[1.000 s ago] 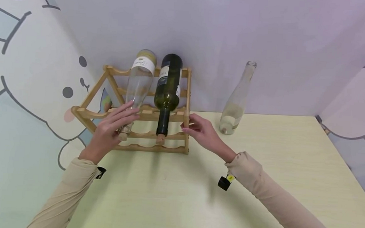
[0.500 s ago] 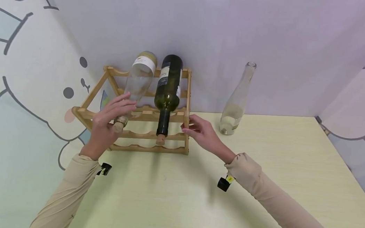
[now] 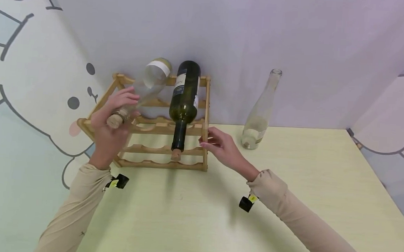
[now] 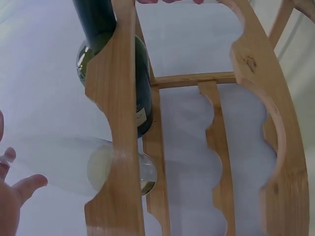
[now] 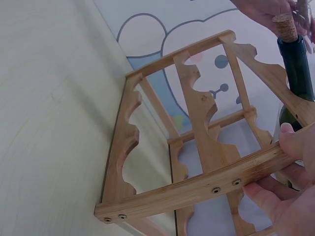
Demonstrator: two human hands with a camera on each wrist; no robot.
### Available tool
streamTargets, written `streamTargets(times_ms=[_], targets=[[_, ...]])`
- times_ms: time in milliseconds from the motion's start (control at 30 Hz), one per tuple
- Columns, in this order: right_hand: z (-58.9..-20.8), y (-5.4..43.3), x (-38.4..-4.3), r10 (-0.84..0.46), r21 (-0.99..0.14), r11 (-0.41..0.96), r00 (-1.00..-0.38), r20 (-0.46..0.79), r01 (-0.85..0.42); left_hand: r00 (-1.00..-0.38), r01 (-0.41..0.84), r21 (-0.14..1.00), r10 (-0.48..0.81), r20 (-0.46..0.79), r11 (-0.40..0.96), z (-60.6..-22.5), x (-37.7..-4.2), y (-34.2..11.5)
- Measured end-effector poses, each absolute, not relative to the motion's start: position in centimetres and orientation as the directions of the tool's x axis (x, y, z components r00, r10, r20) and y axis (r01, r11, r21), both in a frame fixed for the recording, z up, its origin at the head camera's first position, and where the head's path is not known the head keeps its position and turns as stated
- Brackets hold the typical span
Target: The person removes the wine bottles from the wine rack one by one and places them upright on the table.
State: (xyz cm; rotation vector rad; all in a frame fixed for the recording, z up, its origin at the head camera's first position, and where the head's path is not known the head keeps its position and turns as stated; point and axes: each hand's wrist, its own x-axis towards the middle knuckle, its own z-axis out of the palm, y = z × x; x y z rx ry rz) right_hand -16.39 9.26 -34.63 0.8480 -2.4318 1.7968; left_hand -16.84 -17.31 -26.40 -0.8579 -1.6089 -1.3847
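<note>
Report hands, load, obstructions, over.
Left hand gripping corked clear glass bottle by neck, tilted. Right hand holding light wooden rack. Possible snag: corked dark-green glass bottle alongside.

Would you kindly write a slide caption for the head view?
Left hand grips a corked clear bottle; right hand holds the wooden rack cradling a dark bottle.

Your rack [image 5: 167, 194] is smooth, low-sheen wood, fixed with small metal screws [image 5: 236, 182]. The dark bottle [image 3: 184, 102] is glossy glass with paper-looking labels [image 3: 180, 84] and a rough, grainy cork [image 5: 285, 27]; the corked clear bottle [image 3: 155, 78] is smooth, see-through glass. Your sleeves [image 3: 76, 199] are creased matt cloth, your tabletop [image 3: 182, 225] smooth.
</note>
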Motion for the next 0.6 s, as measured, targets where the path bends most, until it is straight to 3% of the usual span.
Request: streamTargets(times_ms=[333, 600], targets=[[-34.6, 9.1, -16.3, -0.415, -0.874, 0.216, -0.851, 0.322, -0.436, -0.419, 0.890, 0.439, -0.158, 0.894, 0.125, -23.9, -16.9, -16.9], [-34.8, 9.1, -16.3, -0.402, -0.879, 0.214, -0.858, 0.319, -0.427, -0.504, 0.862, 0.505, -0.191, 0.842, -0.046, -22.3, -17.2, -17.6]])
